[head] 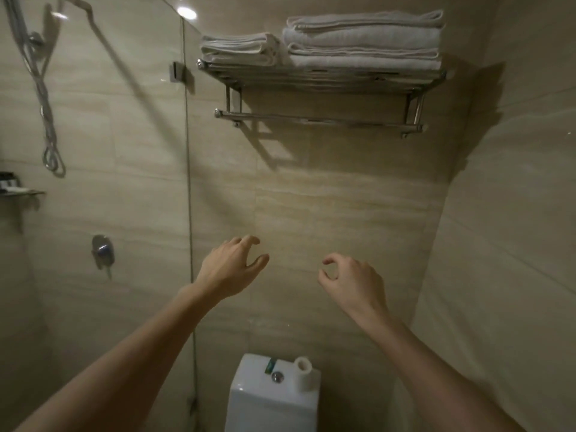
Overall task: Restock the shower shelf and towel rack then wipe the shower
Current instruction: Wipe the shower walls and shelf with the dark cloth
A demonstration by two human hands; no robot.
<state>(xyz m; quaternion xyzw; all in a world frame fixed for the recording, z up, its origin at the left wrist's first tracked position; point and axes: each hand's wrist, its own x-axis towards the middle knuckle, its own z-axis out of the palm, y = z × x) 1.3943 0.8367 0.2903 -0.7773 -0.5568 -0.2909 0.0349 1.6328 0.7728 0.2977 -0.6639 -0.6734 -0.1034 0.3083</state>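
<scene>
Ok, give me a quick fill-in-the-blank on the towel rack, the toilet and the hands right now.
The taller towel stack lies ____ of the shorter stack on the towel rack.
Its lower bar carries ____ towels.
The paper roll stands on the ____ tank.
The left hand and right hand hold ____.
Missing: right; no; toilet; nothing.

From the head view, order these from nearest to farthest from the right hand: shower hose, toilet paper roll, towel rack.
1. toilet paper roll, below the right hand, on the cistern.
2. towel rack, above.
3. shower hose, far left.
</scene>
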